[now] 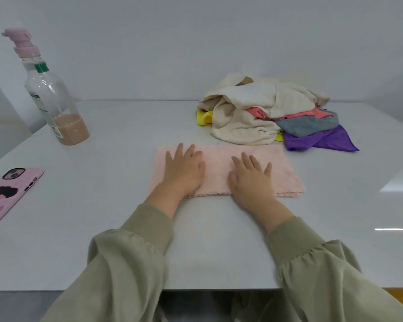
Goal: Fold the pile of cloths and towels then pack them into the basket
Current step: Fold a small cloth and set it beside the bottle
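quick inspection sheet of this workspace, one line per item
surface: glossy white table.
job's things: pink towel flat at centre; pile of cloths behind it to the right, over a mostly hidden yellow item.
clutter: bottle with brown liquid far left; phone in pink case at left edge.
hands: left hand and right hand both flat on the pink towel.
cables: nothing seen.
surroundings: plain white wall behind.

Soft, even light fills a bright scene, with only faint shadows beneath the pile of cloths [254, 108] and beside the bottle [49, 94]. White glare streaks the glossy table [102, 228] near its right edge. The wide-angle lens tilts the bottle outward and stretches the sleeves [116, 270] at the bottom, while the whole picture looks slightly soft, fine detail smeared.
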Available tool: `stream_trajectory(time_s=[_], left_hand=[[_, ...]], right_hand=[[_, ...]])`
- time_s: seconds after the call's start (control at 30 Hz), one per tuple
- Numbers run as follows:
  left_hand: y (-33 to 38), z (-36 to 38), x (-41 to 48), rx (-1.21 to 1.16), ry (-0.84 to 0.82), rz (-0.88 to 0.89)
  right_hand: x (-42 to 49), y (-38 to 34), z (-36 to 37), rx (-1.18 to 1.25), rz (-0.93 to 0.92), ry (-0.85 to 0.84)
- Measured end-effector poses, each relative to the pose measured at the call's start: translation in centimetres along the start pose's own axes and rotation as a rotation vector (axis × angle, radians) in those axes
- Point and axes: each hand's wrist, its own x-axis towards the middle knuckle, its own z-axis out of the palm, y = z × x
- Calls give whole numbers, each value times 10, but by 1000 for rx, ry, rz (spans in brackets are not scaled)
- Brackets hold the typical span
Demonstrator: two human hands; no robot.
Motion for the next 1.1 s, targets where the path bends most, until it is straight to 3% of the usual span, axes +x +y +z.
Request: stream_trajectory(time_s=[0.2,0.33,0.57,0.63,0.73,0.87,0.97,1.1], left_hand=[[12,22,6,-15,-127,19],[9,20,6,7,-137,15],[-4,12,1,7,-174,52],[-18,9,2,16,-162,113],[-42,0,7,130,-142,195],[-52,-12,13,414,11,2],[-20,-13,7,228,9,-113],[25,5,-14,25,-182,-15]], right_hand=[[3,37,1,-26,209,-203],[0,56,-3,-18,309,-198],[-5,40,-26,-265,202,13],[-3,36,-34,-215,152,2],[2,36,-44,47,118,-118],[9,46,-38,85,-44,-81],[6,53,-27,138,-79,-117],[4,60,-18,126,-98,-25]])
